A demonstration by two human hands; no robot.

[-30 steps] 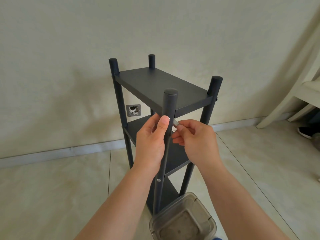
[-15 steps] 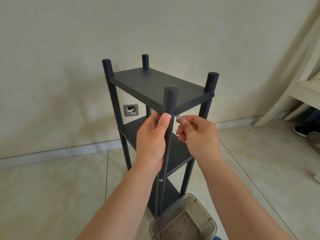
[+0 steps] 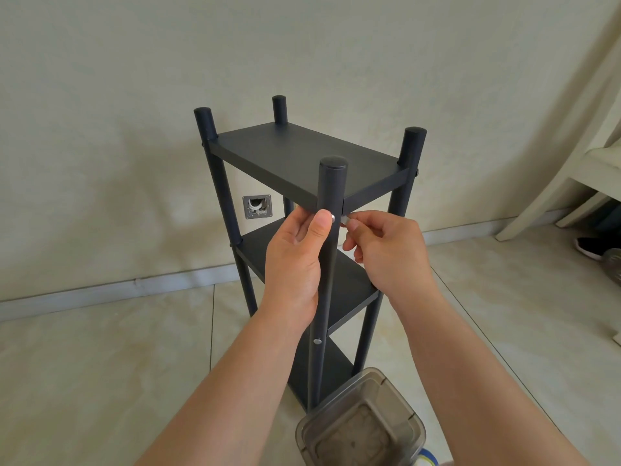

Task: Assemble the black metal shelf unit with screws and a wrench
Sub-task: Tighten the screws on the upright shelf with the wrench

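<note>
At frame centre, the shelf's (image 3: pixel 302 156) upright near post (image 3: pixel 331 210) is being gripped by the left hand (image 3: pixel 295 260); a small wrench (image 3: pixel 344 220) is being pinched by the right hand (image 3: pixel 386 250), just right of the screw (image 3: pixel 333 218).

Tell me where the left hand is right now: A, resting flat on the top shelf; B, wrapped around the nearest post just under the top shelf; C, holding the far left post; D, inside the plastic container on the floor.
B: the left hand curls around the nearest post just below the top shelf, thumb beside a silver screw.
</note>
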